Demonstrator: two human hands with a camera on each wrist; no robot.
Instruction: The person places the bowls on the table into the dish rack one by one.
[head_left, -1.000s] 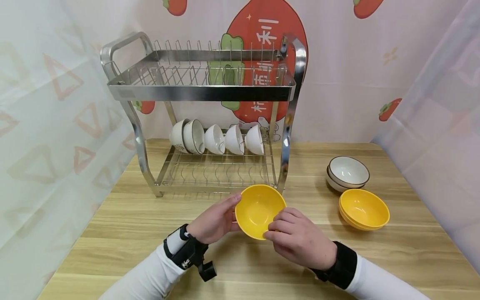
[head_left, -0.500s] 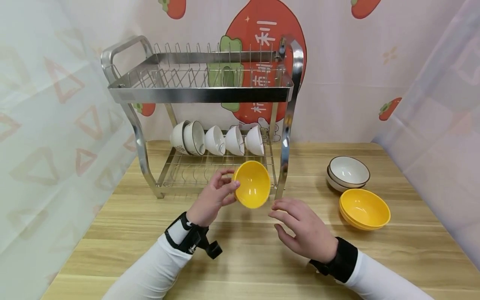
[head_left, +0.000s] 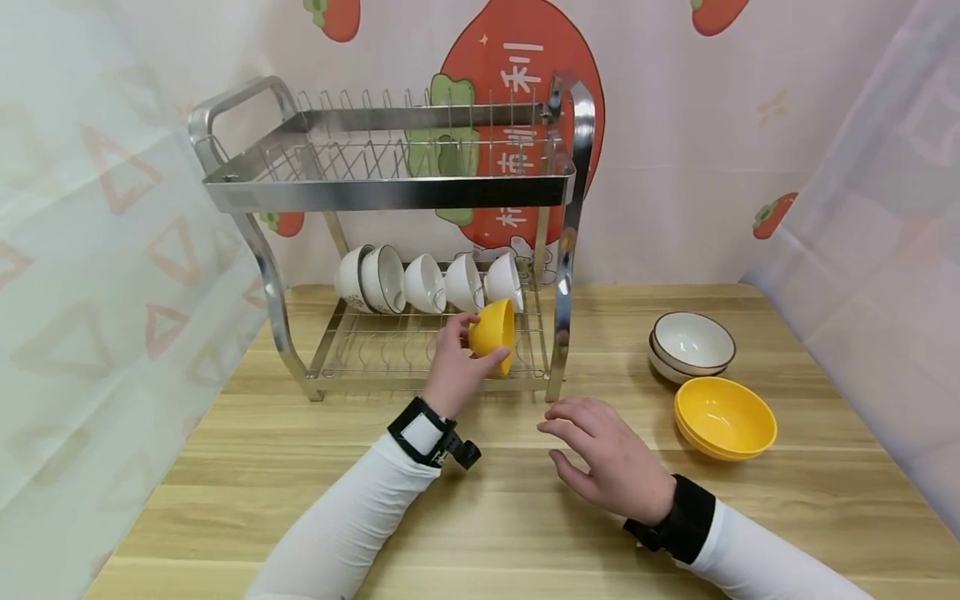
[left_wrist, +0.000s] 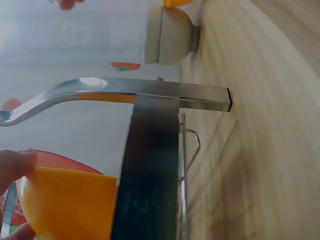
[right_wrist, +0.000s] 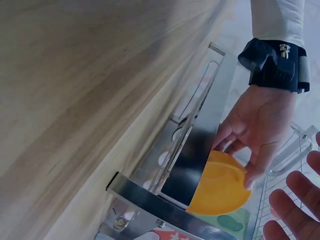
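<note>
Left hand point(head_left: 454, 367): your thumb and fingers grip the yellow bowl point(head_left: 491, 332) from its left side, near the centre of the head view.
Yellow bowl: tilted onto its side in your grip, mouth facing right, over the front part of the lower tier point(head_left: 397, 385); whether it touches the wires cannot be told. It appears at lower left in the left wrist view and below centre in the right wrist view, partly hidden there by a metal bar.
Right hand point(head_left: 611, 458): your fingers are relaxed and spread, gripping nothing, right of and below the centre of the head view, well apart from the yellow bowl.
Rack point(head_left: 382, 196): metal, two-tiered, filling the upper left and centre of the head view.
Lower tier, rear row: two rimmed bowls point(head_left: 384, 281) at left, close together, then three white bowls point(head_left: 425, 285), all tipped on edge; the rightmost lies just behind your yellow bowl.
Rimmed stack point(head_left: 692, 343): two nested bowls, right of centre on the surface point(head_left: 217, 500).
Yellow stack point(head_left: 725, 417): nested bowls, just below and beside the rimmed stack, mouths upward.
Your wrists: black bands point(head_left: 688, 518) over white sleeves point(head_left: 337, 525).
Backdrop: a pale curtain point(head_left: 675, 167) with red printed figures.
</note>
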